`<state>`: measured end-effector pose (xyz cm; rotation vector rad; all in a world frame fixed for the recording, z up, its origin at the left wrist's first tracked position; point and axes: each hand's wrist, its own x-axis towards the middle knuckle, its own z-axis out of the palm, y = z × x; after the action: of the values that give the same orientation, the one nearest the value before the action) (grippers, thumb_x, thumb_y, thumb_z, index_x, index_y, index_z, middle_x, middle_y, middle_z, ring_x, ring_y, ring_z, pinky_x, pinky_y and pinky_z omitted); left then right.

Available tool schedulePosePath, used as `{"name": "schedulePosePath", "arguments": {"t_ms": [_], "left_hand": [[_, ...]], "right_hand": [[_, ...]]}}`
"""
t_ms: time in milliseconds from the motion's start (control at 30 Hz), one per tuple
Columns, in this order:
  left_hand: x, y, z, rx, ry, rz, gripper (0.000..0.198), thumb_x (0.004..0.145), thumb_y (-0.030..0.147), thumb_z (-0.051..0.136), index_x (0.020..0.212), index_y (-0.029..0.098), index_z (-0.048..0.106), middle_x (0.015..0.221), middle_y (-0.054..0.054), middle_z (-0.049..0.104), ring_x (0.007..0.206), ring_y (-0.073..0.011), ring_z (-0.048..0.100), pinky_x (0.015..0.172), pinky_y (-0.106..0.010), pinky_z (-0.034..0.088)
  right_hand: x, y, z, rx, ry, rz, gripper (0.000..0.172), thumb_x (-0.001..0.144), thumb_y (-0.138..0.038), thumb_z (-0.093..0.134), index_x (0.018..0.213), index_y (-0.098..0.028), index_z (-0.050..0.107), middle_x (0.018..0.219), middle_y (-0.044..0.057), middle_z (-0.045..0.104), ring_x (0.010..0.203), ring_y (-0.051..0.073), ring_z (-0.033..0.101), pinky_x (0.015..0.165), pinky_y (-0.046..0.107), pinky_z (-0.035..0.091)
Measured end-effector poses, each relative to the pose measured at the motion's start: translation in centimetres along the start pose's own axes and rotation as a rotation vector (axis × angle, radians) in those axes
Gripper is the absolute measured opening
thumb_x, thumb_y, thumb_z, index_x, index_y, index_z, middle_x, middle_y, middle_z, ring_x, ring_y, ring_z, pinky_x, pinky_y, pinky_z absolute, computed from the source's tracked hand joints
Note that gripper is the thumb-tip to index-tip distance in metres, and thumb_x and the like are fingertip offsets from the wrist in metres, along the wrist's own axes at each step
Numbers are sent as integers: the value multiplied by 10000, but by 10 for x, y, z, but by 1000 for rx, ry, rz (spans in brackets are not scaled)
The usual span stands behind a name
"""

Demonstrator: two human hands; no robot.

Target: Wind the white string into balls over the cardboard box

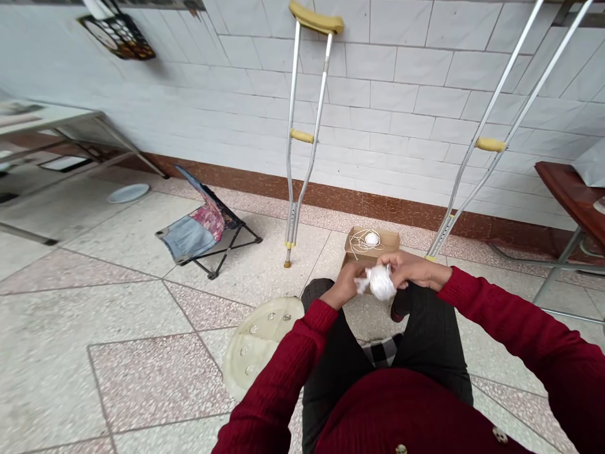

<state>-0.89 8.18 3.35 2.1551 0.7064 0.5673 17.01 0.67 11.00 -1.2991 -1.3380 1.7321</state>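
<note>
Above my knees I hold a small white ball of yarn (382, 282), its surface wound and slightly shiny. My right hand (416, 270) is closed round its right side, with the fingers curled over the top. At its left side my left hand (347, 285) is closed on a loose white tuft of the same yarn; the fingertips are partly hidden. Just beyond my hands, on the floor, sits an open cardboard box (390, 239). Inside it lie another white ball (372, 238) and loops of thin white cord (358, 244).
Two crutches (293, 189) (460, 183) lean on the tiled wall. A folding chair (193, 233) stands to the left, near a pale round lid-like disc (250, 353). Farther left are a table (57, 120) and a plate (128, 193). A brown-topped stool or table (567, 195) stands right.
</note>
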Motion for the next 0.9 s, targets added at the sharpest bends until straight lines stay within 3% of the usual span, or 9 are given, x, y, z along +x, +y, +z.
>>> {"name": "schedulePosePath", "arguments": {"t_ms": [100, 200, 300, 433, 533, 633, 733, 800, 900], "left_hand": [[17, 3, -26, 240, 12, 45, 241, 904, 249, 492, 837, 167, 709, 847, -51, 709, 818, -177, 613, 820, -288, 434], [25, 10, -50, 443, 17, 86, 270, 905, 235, 483, 736, 167, 682, 753, -54, 685, 773, -176, 594, 848, -303, 413], [27, 22, -59, 512, 27, 89, 310, 913, 251, 456, 691, 171, 658, 696, -44, 652, 729, -174, 580, 749, -274, 414], [28, 46, -61, 412, 55, 70, 313, 909, 259, 457, 674, 169, 643, 692, -18, 647, 691, -154, 581, 661, -240, 395], [29, 71, -73, 273, 166, 56, 346, 934, 291, 423, 702, 160, 644, 667, 2, 640, 646, -132, 573, 652, -226, 400], [26, 94, -90, 156, 245, 100, 373, 951, 341, 397, 762, 156, 660, 722, 6, 661, 678, -131, 582, 694, -226, 425], [20, 97, -88, 66, 240, 135, 370, 952, 358, 402, 799, 155, 671, 790, -3, 683, 750, -142, 604, 745, -234, 443], [17, 82, -73, 17, 215, 122, 351, 946, 345, 419, 813, 152, 681, 807, -11, 692, 768, -147, 613, 747, -237, 452], [16, 45, -45, 32, 219, 38, 269, 900, 280, 485, 801, 141, 693, 770, -26, 699, 738, -165, 619, 703, -257, 469]], "right_hand": [[2, 12, -9, -246, -30, 99, 290, 489, -143, 713, 754, -169, 597, 593, -71, 518, 446, 51, 378, 400, 180, 230], [16, 20, -26, -466, 222, 77, 273, 451, -156, 747, 675, -163, 591, 603, -58, 528, 532, 83, 433, 456, 196, 248], [36, 19, -42, -633, 461, 69, 294, 434, -198, 773, 666, -172, 595, 629, -40, 550, 585, 114, 465, 494, 216, 259], [61, -5, -46, -791, 700, -87, 336, 420, -236, 782, 674, -187, 567, 642, -36, 548, 604, 123, 461, 503, 228, 248], [70, -45, -42, -631, 814, -290, 297, 486, -254, 740, 705, -184, 552, 663, -38, 556, 590, 112, 464, 496, 219, 280], [63, -87, -34, -337, 778, -470, 273, 557, -245, 688, 778, -175, 543, 672, -38, 548, 529, 89, 442, 459, 203, 305], [43, -108, -23, -85, 658, -545, 271, 589, -206, 653, 825, -182, 522, 667, -49, 536, 453, 54, 400, 408, 179, 299], [29, -102, -14, 28, 540, -496, 252, 589, -189, 653, 805, -182, 525, 652, -54, 536, 423, 39, 394, 383, 166, 290], [11, -70, -1, 123, 299, -304, 216, 594, -198, 658, 783, -171, 557, 602, -56, 527, 396, 36, 397, 347, 156, 258]]}}
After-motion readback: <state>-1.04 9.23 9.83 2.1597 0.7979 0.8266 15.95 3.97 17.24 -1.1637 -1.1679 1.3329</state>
